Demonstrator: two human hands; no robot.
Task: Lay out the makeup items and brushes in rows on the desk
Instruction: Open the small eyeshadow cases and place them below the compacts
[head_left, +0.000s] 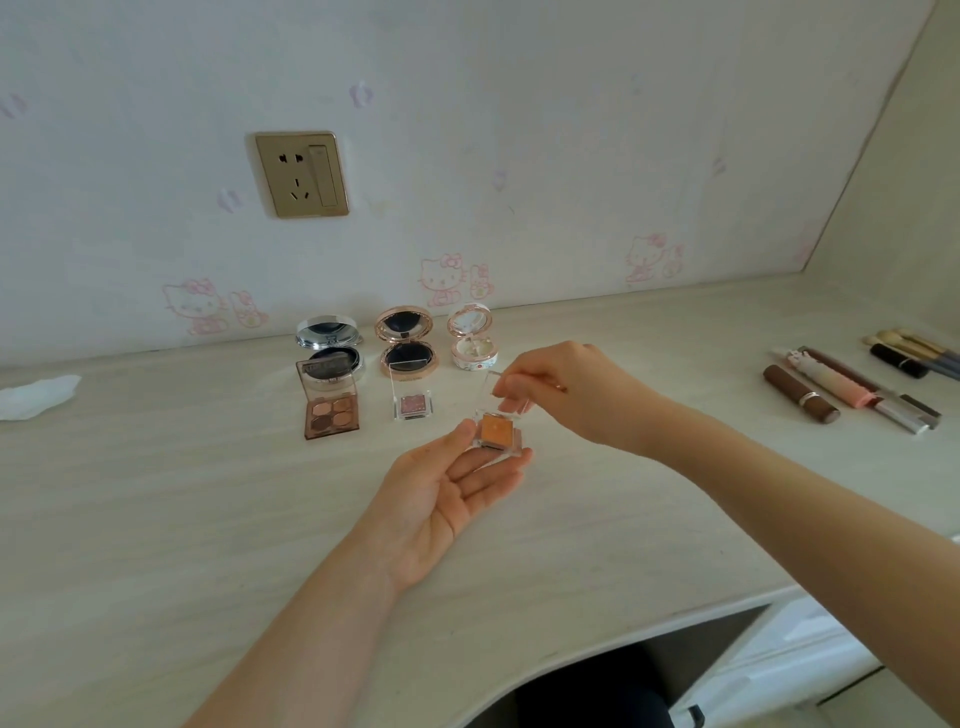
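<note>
Three open compacts (406, 338), pale desk (156, 493), cartoon wallpaper (519, 130)

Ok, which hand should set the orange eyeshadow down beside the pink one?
Left, probably. The left hand already cradles the orange eyeshadow close to the pink eyeshadow; the right hand only pinches its open lid.

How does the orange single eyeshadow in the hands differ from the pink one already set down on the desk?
The orange eyeshadow rests on the left hand fingers, above the desk; the pink eyeshadow stands on the desk in the front row, beside the four-pan palette. The orange one's lid is pinched by the right hand; the pink one's lid stands open untouched. Pan colours differ: orange against glittery pink. Both are small clear square cases, lids raised.
</note>
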